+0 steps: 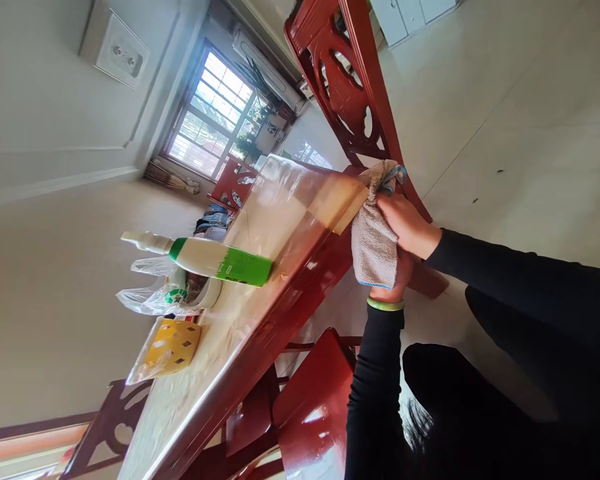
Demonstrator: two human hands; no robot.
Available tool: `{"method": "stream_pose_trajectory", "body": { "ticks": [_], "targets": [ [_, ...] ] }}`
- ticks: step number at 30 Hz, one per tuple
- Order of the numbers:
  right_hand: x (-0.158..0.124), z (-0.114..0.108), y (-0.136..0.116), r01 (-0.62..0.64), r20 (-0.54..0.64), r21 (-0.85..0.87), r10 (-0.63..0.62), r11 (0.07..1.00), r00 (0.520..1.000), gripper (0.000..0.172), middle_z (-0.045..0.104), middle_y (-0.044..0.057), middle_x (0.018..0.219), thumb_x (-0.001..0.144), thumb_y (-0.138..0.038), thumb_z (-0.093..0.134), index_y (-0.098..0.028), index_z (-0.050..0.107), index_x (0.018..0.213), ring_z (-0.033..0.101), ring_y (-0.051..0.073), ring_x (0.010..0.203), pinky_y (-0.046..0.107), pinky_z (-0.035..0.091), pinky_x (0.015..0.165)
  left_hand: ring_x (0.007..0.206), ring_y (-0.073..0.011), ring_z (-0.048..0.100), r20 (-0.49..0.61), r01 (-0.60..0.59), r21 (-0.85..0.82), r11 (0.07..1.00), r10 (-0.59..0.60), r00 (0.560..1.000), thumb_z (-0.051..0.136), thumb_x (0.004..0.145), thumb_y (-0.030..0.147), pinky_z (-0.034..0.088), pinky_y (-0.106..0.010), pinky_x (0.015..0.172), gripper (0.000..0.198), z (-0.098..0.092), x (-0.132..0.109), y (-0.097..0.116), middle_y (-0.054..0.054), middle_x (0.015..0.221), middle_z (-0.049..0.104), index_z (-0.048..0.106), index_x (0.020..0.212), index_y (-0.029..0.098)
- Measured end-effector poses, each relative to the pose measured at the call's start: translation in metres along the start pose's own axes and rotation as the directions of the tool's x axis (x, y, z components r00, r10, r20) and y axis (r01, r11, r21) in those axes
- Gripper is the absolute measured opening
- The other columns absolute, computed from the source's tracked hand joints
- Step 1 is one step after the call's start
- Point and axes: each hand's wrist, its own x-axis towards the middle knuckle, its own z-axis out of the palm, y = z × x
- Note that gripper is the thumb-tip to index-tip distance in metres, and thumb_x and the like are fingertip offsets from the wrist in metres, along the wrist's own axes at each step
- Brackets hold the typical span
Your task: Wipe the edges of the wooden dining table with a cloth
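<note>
The cloth (374,257) is up in both hands at the near corner of the table (300,297), and whether its edge brushes the tabletop I cannot tell. The right hand (405,225) has its grip closed on the cloth where it gathers into a thick twist, probably because a bunched part gives the fingers more to hold than a single limp layer. The left hand (404,272), with a pale green bangle (385,305) at the wrist, is mostly behind the hanging fold; its fingers are hidden, so I cannot tell how its grip is set, though it seems to back the loose end. The green and white bottle (220,261) stands upright on its base, nozzle uppermost, near the table's long edge, a spot that looks easy to reach. The plastic bag (140,300) and yellow box (173,347) sit further back, which leaves a bare stretch between them and the hands. A clear cover (343,200) lies over the tabletop to the corner, presumably to shield the wood. One red chair (347,93) is just beyond the right hand; another chair's seat (315,393) is beside the left arm, close to the table.
</note>
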Motion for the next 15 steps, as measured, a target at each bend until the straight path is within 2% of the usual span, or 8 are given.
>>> {"method": "stream_pose_trajectory", "body": {
  "ticks": [3,7,9,11,13,15],
  "targets": [
    [-0.002,-0.003,-0.005,-0.040,0.036,0.052,0.039,0.998,0.999,0.045,0.072,0.004,0.086,0.112,-0.064,0.066,-0.029,0.060,0.085,0.068,0.023,0.083,0.038,0.066,0.076,0.177,-0.0409,0.058,-0.016,0.004,0.006,1.000,-0.004,1.000,0.073,0.110,0.025,0.039,-0.056,0.155,0.052,0.004,-0.001,-0.001,-0.024,0.174,0.072,0.079,0.158,0.004],
    [0.002,-0.003,-0.002,-0.016,0.065,0.086,0.010,0.996,0.998,0.045,0.070,0.003,0.083,0.105,-0.068,0.072,-0.029,0.061,0.086,0.069,0.025,0.086,0.042,0.069,0.083,0.165,-0.0487,0.070,-0.097,0.135,0.003,0.991,-0.134,0.986,0.076,0.109,0.032,0.055,-0.064,0.146,0.046,0.014,-0.009,-0.001,-0.025,0.159,0.082,0.086,0.149,0.011],
    [0.011,0.000,0.002,-0.020,0.102,0.089,0.011,0.996,0.995,0.044,0.070,0.004,0.083,0.105,-0.068,0.070,-0.029,0.060,0.086,0.068,0.025,0.085,0.044,0.069,0.083,0.166,-0.0525,0.067,-0.161,0.193,0.031,0.981,-0.186,0.969,0.077,0.110,0.036,0.054,-0.068,0.146,0.053,0.018,-0.014,0.001,-0.028,0.164,0.078,0.083,0.154,0.007],
    [0.024,0.004,0.008,-0.018,0.158,0.081,0.005,0.997,0.987,0.041,0.069,0.004,0.081,0.106,-0.063,0.066,-0.030,0.056,0.084,0.068,0.026,0.085,0.046,0.069,0.086,0.170,-0.0528,0.062,-0.205,0.210,0.071,0.975,-0.192,0.960,0.076,0.112,0.039,0.051,-0.068,0.148,0.062,0.022,-0.017,0.006,-0.032,0.170,0.072,0.077,0.162,0.002],
    [0.041,0.007,0.014,-0.012,0.221,0.080,-0.006,0.997,0.975,0.034,0.072,0.005,0.083,0.104,-0.056,0.063,-0.030,0.056,0.084,0.071,0.028,0.090,0.050,0.071,0.095,0.172,-0.0513,0.061,-0.225,0.215,0.110,0.970,-0.186,0.956,0.076,0.113,0.041,0.049,-0.066,0.150,0.065,0.024,-0.018,0.014,-0.032,0.170,0.072,0.075,0.165,0.003],
    [0.056,0.008,0.020,-0.013,0.285,0.092,-0.014,0.996,0.958,0.022,0.080,0.007,0.097,0.100,-0.050,0.064,-0.030,0.062,0.090,0.076,0.031,0.104,0.054,0.071,0.109,0.168,-0.0514,0.065,-0.241,0.240,0.146,0.960,-0.201,0.950,0.077,0.113,0.042,0.052,-0.066,0.148,0.061,0.025,-0.016,0.026,-0.032,0.164,0.077,0.078,0.162,0.006]
  ]
}}
